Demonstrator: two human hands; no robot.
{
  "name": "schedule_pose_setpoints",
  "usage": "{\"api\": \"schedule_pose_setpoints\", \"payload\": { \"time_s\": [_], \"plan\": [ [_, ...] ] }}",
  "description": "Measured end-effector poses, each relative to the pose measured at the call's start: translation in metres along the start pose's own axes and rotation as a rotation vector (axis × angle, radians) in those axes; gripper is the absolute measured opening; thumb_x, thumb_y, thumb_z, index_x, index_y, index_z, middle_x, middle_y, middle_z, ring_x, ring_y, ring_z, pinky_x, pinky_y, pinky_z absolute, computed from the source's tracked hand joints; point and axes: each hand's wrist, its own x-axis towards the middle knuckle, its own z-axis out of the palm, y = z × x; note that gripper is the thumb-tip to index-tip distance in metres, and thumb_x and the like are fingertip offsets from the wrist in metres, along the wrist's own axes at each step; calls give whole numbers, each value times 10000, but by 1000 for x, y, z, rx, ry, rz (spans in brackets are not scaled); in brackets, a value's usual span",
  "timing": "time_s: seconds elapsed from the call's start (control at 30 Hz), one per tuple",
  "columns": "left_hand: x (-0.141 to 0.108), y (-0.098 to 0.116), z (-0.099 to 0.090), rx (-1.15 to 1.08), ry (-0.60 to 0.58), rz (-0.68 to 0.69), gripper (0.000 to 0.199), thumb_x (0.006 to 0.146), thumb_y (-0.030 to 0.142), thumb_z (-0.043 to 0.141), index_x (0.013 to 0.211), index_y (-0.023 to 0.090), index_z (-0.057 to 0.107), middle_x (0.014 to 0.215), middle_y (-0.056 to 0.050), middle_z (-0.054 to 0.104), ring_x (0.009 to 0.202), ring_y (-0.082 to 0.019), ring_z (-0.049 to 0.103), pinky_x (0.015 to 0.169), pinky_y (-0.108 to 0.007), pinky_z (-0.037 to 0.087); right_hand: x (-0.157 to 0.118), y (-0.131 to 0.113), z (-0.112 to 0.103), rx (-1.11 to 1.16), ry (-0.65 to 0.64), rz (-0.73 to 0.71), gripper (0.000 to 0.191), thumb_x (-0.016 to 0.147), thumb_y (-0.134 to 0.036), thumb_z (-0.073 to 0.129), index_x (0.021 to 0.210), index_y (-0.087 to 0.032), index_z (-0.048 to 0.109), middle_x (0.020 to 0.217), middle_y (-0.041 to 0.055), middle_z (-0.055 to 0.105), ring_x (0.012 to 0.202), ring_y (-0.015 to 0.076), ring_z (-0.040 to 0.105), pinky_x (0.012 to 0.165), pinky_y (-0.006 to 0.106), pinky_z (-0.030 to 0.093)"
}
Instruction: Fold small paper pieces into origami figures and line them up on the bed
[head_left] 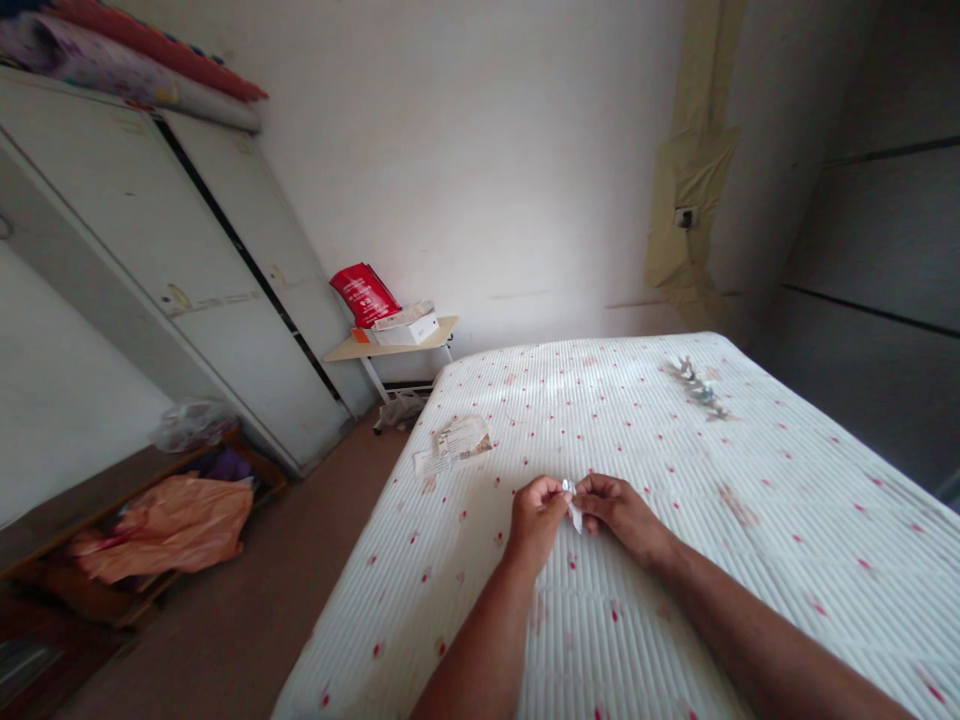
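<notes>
Above the bed's striped white cover with red dots (pixel 600 590), a small folded piece of paper (pixel 575 512) is pinched between my two hands. My left hand (pixel 537 515) grips its left side with thumb and fingertips closed. On the other side, my right hand (pixel 611 508) has its thumb and fingers closed on the same piece. Part of the paper is hidden by the fingers. Left of the hands lie some flat newspaper pieces (pixel 463 438). Farther off on the right, several small folded-looking paper shapes (pixel 701 388) sit in a slanting row.
A small table (pixel 352 348) beyond the bed's far left corner bears a red bag (pixel 365 295) and a white box (pixel 409 328). At left stand a pale cupboard (pixel 247 300) and a low wooden unit with an orange plastic bag (pixel 176 525). A wall socket (pixel 685 217) is at the back.
</notes>
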Motion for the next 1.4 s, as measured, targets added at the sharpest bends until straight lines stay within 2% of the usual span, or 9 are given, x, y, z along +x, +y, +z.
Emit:
{"api": "schedule_pose_setpoints", "payload": {
  "time_s": [0.2,0.5,0.8,0.87,0.93,1.03,1.13,1.27,1.4],
  "plan": [
    [4,-12,-4,31,-16,-27,81,651,207,569,676,137,598,604,-7,586,561,-115,510,546,-209,371,4,5,-3,-97,-18,52,211,694,-365,595,645,-169,534,462,-47,500,397,76,412,412,208,322],
    [2,-19,-2,461,-24,81,450,629,16,478,1035,191,558,615,47,548,576,-93,505,555,-185,364,3,-4,1,-633,81,88,141,704,-182,472,582,-164,540,423,-45,486,391,76,414,412,193,274],
    [-6,-19,5,898,133,167,283,675,49,535,915,198,558,796,-18,584,778,-156,516,711,-262,402,16,0,0,-1088,122,51,108,684,-160,524,632,-149,619,622,40,623,594,134,534,523,219,291],
    [-12,-17,2,927,125,225,180,686,64,538,816,183,574,780,-28,584,788,-172,504,718,-283,405,16,1,-3,-1158,142,43,78,685,-190,552,704,-153,618,647,44,626,599,141,535,518,221,283],
    [-20,-13,-2,932,26,347,159,706,50,507,722,186,587,771,-27,587,834,-179,494,769,-306,402,15,1,-6,-1193,145,-1,123,695,-226,572,793,-159,606,664,38,621,599,142,532,514,219,279],
    [-35,-6,-8,948,-164,484,287,697,15,469,858,202,615,909,-34,597,926,-190,477,808,-328,405,13,-2,-10,-1195,67,-113,107,703,-213,576,802,-178,595,677,17,601,600,130,522,526,211,297],
    [-47,-2,-11,1024,-267,516,220,757,103,473,899,199,611,950,-39,604,925,-201,485,832,-364,405,16,-5,-15,-1099,-73,-233,80,699,-167,567,763,-184,612,771,17,599,646,117,533,582,204,351],
    [-51,0,-9,1108,-267,553,217,785,170,476,959,198,603,981,-44,614,932,-209,494,852,-394,401,29,-5,-23,-889,-264,-333,139,708,-184,567,818,-193,652,839,21,609,716,126,559,651,215,402],
    [-51,3,-7,1155,-254,553,194,780,175,483,920,202,614,981,-46,623,923,-203,505,828,-384,416,46,-4,-26,-789,-397,-196,108,681,-186,564,726,-164,660,725,2,598,624,106,539,572,197,403]
  ]
}}
